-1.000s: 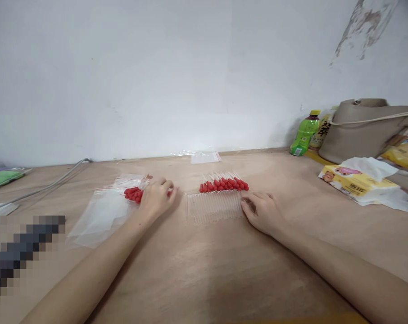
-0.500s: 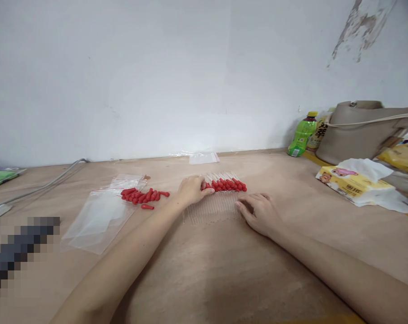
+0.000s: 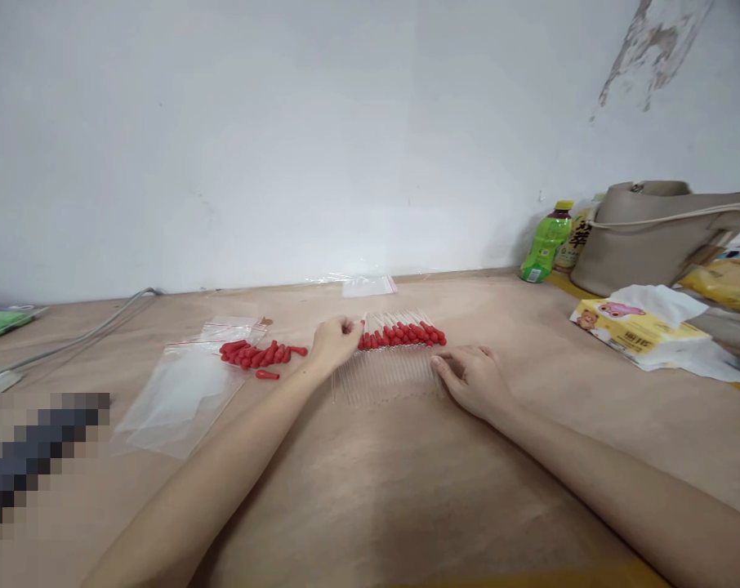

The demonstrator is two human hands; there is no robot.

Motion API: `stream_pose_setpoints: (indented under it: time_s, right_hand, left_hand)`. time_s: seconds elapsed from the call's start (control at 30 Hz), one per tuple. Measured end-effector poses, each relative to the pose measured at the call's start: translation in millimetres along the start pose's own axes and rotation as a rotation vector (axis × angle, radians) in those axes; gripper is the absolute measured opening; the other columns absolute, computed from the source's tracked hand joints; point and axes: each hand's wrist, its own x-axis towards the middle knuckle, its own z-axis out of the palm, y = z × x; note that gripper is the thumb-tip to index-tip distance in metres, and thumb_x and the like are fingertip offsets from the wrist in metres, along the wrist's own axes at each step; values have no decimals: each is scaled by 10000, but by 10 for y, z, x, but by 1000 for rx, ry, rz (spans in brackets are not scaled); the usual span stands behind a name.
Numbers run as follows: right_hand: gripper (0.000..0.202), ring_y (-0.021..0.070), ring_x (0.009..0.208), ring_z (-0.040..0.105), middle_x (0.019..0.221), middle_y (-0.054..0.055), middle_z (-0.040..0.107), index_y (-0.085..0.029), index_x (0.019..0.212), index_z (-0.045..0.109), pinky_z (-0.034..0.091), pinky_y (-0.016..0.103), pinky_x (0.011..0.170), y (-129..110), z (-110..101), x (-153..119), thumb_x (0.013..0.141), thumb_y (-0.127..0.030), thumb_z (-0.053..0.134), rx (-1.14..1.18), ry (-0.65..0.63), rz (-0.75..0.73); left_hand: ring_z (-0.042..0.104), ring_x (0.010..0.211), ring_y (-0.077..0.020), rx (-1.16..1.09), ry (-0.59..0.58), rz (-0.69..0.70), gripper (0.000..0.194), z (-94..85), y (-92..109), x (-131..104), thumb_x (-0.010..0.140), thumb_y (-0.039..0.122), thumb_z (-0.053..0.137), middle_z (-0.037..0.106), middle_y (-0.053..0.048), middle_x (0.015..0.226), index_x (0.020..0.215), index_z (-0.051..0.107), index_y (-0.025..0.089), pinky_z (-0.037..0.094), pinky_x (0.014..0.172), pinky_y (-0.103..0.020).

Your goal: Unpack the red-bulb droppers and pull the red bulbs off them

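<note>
Clear thin tubes (image 3: pixel 385 377) lie side by side in a row on the table, with red rubber bulbs (image 3: pixel 407 335) packed along their far ends. Pale thin sticks (image 3: pixel 391 320) point away behind the bulbs. At the row's left end is my left hand (image 3: pixel 335 343), its fingers closed in a pinch; a bit of red shows at the fingertips, mostly hidden. My right hand (image 3: pixel 474 377) rests at the right end of the tubes, loosely curled, thumb beside the last tubes. Further left, a loose pile of red bulbs (image 3: pixel 260 354) lies near the edge of clear plastic bags (image 3: pixel 174 400).
A yellow tissue pack (image 3: pixel 639 331) lies to the right. Behind it stand a green bottle (image 3: pixel 546 245) and a grey-beige bag (image 3: pixel 645 237). A white packet (image 3: pixel 368 286) lies by the wall. A grey cable (image 3: pixel 109 325) crosses the left side; a blurred-out dark object is nearer.
My left hand has drawn back to the left, off the bulbs in the row, uncovering those at its left end. My right hand stays nearly in place.
</note>
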Motion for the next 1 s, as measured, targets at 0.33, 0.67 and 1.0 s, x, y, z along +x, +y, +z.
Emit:
stream_pose_setpoints:
  time_s: [0.33,0.67,1.0]
  right_hand:
    - [633,264,1160,412,1278,143,436,-174,1273,385,307,442,955,-165,-82,-41,737,-463,556,48,142,-487]
    - [189,185,1013,532,950,20,661,-231,980,609,231,470,1015,-417,91,-116,827,-276,508,54,45,-685]
    - [157,148,889,598,807,-16,690,-225,888,627,210,461,1046,-537,108,-146,828,-194,486,139,82,-678]
  left_hand:
    - [493,647,-149,107,103,737,47,-349,-302,-948,761,175,491,559,-36,694,777,535,166,404,610,-274]
    - [515,644,-142,90,138,877,93,-176,-363,-978,776,169,494,601,-45,727,856,542,167,424,606,-279]
    - [568,991,-206,54,112,907,280,-150,-143,-960,793,297,562,639,-86,1031,1055,571,199,452,841,-363]
